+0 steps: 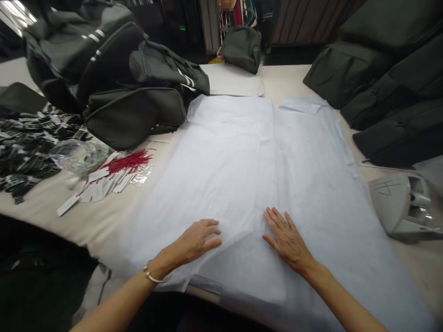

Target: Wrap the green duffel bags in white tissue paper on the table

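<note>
A stack of thin, whitish translucent sheets point(214, 170) is spread over the table in front of me. My left hand point(199, 240) is over the sheets' near part, its fingers apart and pointing right; whether it presses on them I cannot tell. Beneath and beside it, the near edge of the top sheet is lifted and slanted. Flat on the sheets to the right lies my right hand point(285, 237), fingers spread and pointing away from me. Neither hand holds anything.
Dark bags point(134, 113) are piled at the back left, more bags point(404, 110) at the right. White tags with red strings point(128, 161) and bundled dark straps point(24, 147) lie left. A grey tape dispenser point(398, 203) stands right. Across the table a person is behind a dark bag point(242, 46).
</note>
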